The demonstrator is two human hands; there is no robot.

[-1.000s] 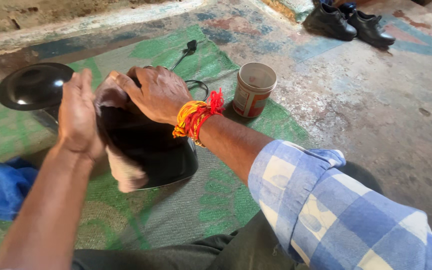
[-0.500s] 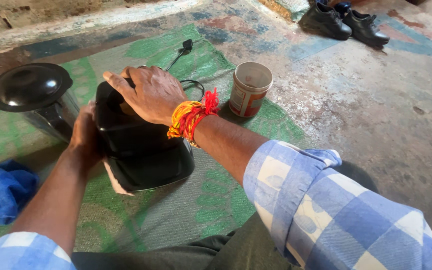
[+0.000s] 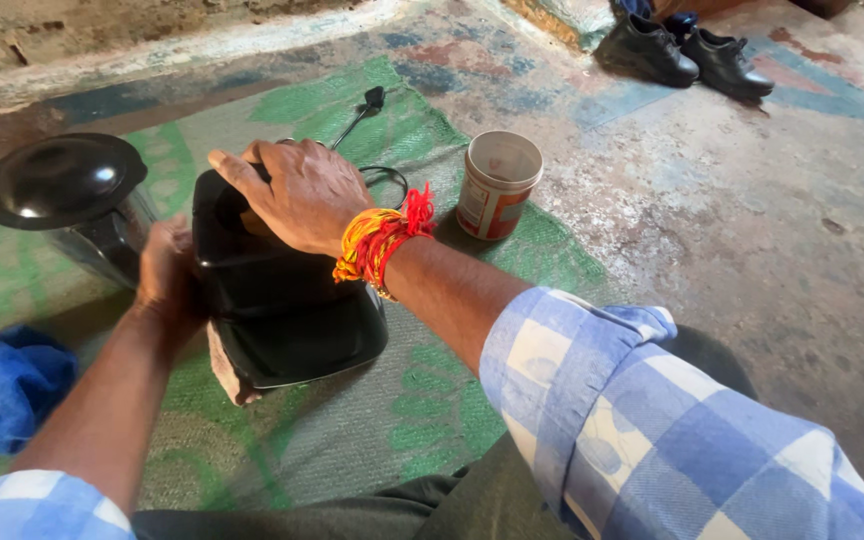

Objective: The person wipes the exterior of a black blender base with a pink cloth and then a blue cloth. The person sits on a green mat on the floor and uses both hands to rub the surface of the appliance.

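A glossy black boxy appliance body point(image 3: 287, 310) stands on a green woven mat point(image 3: 422, 400). My right hand point(image 3: 297, 190) lies flat on its top with spread fingers, steadying it; red and yellow threads circle that wrist. My left hand point(image 3: 167, 270) presses against the body's left side, holding a dirty pinkish cloth point(image 3: 227, 365) whose end hangs out below the base.
A black domed lid on a dark vessel point(image 3: 62, 180) stands at the left. An open tin can point(image 3: 497, 185) sits right of the appliance. A blue cloth point(image 3: 2, 385) lies at the far left, a black cord and plug point(image 3: 367, 105) behind, black shoes point(image 3: 682, 50) far right.
My left hand has slid with the cloth from the top of the black body down its left side. The right hand stays on top.
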